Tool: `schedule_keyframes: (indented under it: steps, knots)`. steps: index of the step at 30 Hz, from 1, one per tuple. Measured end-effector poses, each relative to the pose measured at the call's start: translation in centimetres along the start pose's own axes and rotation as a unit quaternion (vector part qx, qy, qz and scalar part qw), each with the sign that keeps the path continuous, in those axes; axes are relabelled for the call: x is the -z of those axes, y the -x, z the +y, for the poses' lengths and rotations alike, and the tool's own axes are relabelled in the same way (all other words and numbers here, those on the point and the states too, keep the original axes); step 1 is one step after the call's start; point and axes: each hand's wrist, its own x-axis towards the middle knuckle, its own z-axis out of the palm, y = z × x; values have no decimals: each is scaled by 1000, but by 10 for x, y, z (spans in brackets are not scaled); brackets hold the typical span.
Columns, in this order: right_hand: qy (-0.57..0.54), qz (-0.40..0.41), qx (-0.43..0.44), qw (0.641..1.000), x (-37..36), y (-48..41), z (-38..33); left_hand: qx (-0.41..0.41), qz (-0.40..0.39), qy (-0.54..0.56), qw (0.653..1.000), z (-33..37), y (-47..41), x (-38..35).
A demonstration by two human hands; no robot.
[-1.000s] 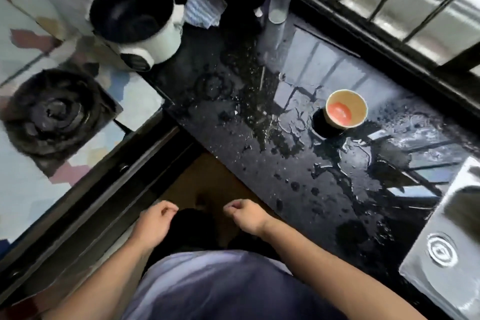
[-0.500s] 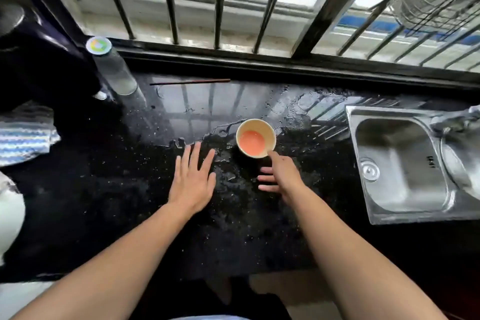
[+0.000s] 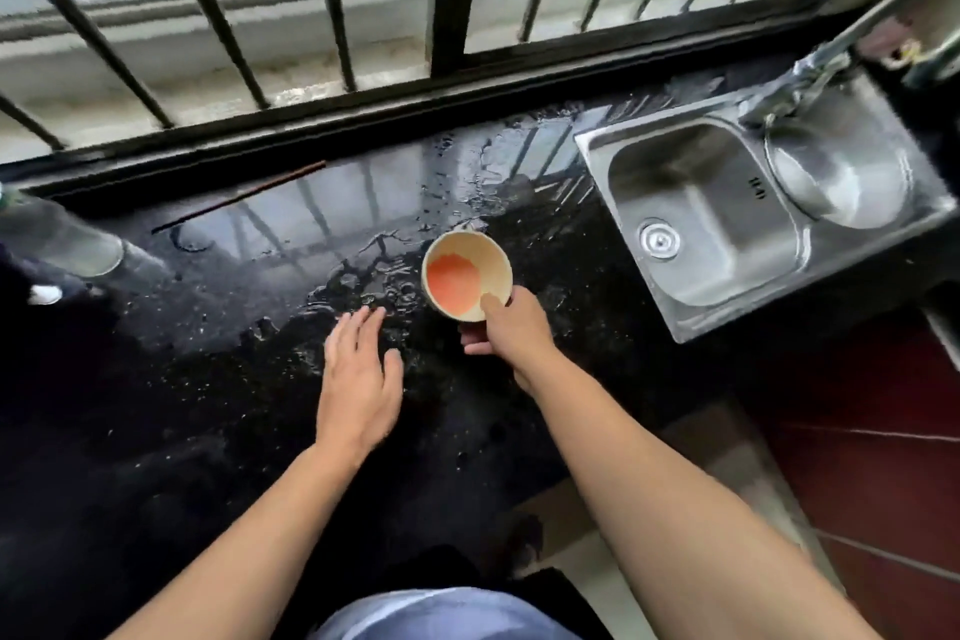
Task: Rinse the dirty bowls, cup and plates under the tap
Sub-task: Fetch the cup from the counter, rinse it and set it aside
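A small cream bowl (image 3: 485,257) with an orange smear inside is tilted toward me over the wet black counter (image 3: 208,379). My right hand (image 3: 511,327) grips its near rim, thumb inside and fingers underneath. My left hand (image 3: 358,374) lies flat and open on the counter just left of the bowl, holding nothing. To the right lies a steel sink (image 3: 717,229); its tap (image 3: 810,68) stands at the back, and no water runs from it.
A steel basin (image 3: 841,172) rests in the sink's right part. One chopstick (image 3: 239,195) lies near the barred window. A clear bottle (image 3: 57,239) is at the far left counter edge. Water puddles spread around the bowl.
My right hand has closed on the bowl's rim and tipped it up from the counter. The left hand has shifted slightly toward me, still flat. The view has swung toward the sink.
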Motion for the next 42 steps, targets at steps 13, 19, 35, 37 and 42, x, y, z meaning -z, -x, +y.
schedule_keyframes:
  steps: [13,19,35,37,42]
  knots:
    - [94,14,50,994,315,-1,83,161,-227,449,849,288,18,-172]
    - [123,-41,66,989,425,-31,77,176,-128,437,872,383,24,-234]
    - [102,47,98,989,619,-226,-75,202,-66,517,829,501,-105,-299]
    - [110,41,120,986,634,-266,-108,210,-55,531,819,515,-121,-305]
    - [93,44,92,990,638,-379,-187,243,24,549,799,552,-149,-323]
